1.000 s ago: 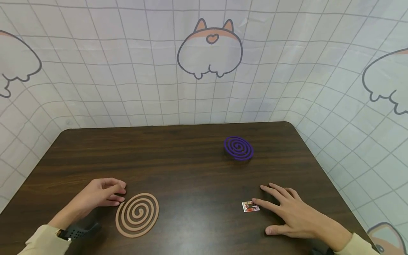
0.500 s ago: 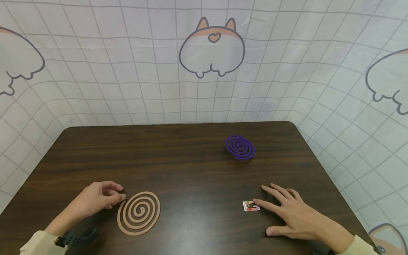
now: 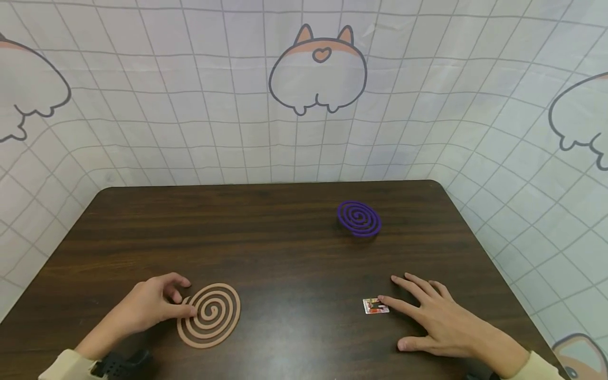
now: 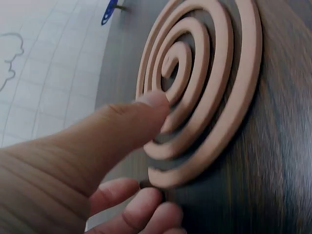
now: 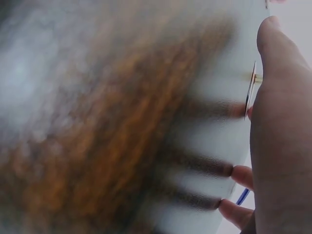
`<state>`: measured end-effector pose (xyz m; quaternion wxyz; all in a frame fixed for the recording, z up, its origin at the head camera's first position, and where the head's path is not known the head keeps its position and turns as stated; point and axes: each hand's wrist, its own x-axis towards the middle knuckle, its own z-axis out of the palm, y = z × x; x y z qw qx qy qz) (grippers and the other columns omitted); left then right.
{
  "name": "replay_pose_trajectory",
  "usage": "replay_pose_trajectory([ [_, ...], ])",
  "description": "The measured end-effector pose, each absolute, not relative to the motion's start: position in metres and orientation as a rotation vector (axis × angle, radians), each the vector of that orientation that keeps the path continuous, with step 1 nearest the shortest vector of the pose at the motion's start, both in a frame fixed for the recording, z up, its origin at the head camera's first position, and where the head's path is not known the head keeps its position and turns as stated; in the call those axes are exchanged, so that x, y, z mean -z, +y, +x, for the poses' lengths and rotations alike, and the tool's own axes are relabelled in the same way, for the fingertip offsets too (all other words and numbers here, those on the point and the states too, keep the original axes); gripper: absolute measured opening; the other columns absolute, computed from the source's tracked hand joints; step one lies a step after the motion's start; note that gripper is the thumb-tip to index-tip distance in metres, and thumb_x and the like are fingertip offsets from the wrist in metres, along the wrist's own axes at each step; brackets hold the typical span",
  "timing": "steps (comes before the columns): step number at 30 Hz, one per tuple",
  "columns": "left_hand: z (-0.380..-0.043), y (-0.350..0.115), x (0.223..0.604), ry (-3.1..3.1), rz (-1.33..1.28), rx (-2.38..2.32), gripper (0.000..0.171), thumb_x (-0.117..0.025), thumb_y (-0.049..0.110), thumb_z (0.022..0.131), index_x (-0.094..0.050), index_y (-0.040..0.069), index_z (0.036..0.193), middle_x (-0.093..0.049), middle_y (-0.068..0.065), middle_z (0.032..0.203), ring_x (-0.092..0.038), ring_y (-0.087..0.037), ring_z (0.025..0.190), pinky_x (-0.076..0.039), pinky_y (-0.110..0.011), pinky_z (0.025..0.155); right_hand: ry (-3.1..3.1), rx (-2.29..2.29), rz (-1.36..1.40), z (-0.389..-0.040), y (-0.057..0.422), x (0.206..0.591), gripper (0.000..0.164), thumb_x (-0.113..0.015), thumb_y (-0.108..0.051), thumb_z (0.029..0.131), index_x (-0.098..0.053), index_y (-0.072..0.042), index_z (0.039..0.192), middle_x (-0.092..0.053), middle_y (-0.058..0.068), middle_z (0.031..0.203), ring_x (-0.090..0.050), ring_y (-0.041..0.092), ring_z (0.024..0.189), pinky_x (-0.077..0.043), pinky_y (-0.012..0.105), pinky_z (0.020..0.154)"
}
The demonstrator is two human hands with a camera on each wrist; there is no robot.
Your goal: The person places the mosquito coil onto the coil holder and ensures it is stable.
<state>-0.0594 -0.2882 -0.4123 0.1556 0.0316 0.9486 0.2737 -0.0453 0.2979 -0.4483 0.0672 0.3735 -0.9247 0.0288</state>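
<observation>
"What is by the left hand (image 3: 152, 303)?"

"A tan spiral (image 3: 212, 311), flat on the dark wooden table (image 3: 285, 253). Its outer rings begin just to the right of the loosely bent fingers. The thumb reaches over the coil, apart from those fingers; from this angle I can't tell whether it presses the coil or sits just above it."

"And what fills the coil?"

"Bare wood shows in the gaps between its rings."

"The right hand (image 3: 437, 322)?"

"Spread, palm down, fingers extended. The index fingertip rests on the corner of a small printed card (image 3: 372, 306); the other fingertips lie past it, farther out."

"How much room around the fingers?"

"Plain tabletop runs between the two hands. A purple spiral (image 3: 359, 218) sits well beyond the right fingertips and a little to their left. The far edge lies farther out, before a gridded cloth (image 3: 209, 105), and the right edge slants past the little finger's side."
</observation>
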Motion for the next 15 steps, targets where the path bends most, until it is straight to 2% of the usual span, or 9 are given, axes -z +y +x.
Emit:
replay_pose_trajectory([
  [7,-0.059,-0.277,0.413,2.758,0.069,-0.731,0.067,-0.087,0.053,0.077,-0.065,0.01,0.124,-0.062,0.003,0.084,-0.052,-0.013,0.07,-0.042,-0.027,0.062,-2.788,-0.094,1.124,-0.045,0.298,0.449,0.086,-0.072,-0.073,0.081,-0.043,-0.041,0.156,-0.046,0.011,0.159,-0.044,0.039,0.143,-0.045,0.063,0.097],
  [11,-0.059,-0.269,0.412,2.772,0.082,-0.69,0.07,-0.083,0.059,0.079,-0.062,0.012,0.126,-0.064,0.003,0.086,-0.053,-0.014,0.068,-0.041,-0.029,0.059,-2.79,-0.089,1.116,-0.046,0.298,0.449,0.086,-0.071,-0.073,0.081,-0.043,-0.041,0.156,-0.046,0.01,0.159,-0.044,0.039,0.143,-0.046,0.065,0.096],
  [15,-0.061,-0.264,0.411,2.799,0.098,-0.641,0.07,-0.084,0.058,0.079,-0.062,0.011,0.127,-0.067,0.003,0.09,-0.055,-0.013,0.07,-0.043,-0.03,0.061,-2.792,-0.092,1.124,-0.046,0.299,0.449,0.087,-0.072,-0.073,0.081,-0.043,-0.041,0.156,-0.046,0.011,0.159,-0.044,0.039,0.143,-0.046,0.065,0.096],
])
